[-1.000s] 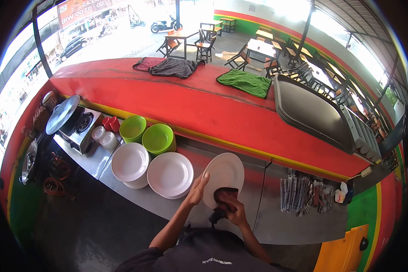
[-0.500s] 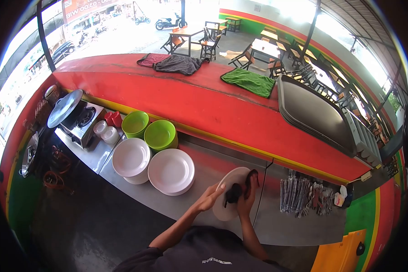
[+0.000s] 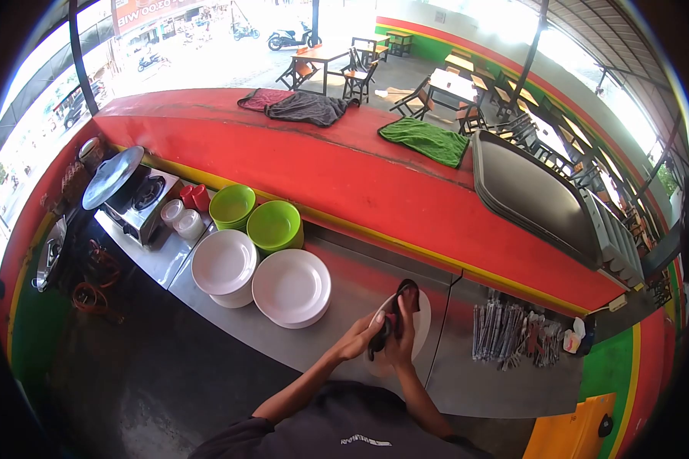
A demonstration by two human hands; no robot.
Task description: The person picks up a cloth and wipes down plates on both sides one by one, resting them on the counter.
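Above a grey steel bench, at five o'clock, the half-curled left hand grips a round pale plate, seemingly steadying it; the straighter-fingered right hand holds a dark cloth against it.

Pale plate, dark cloth
Plate's round, tilted, partly hidden; cloth's kinda bunched up against it, bit of red showing.
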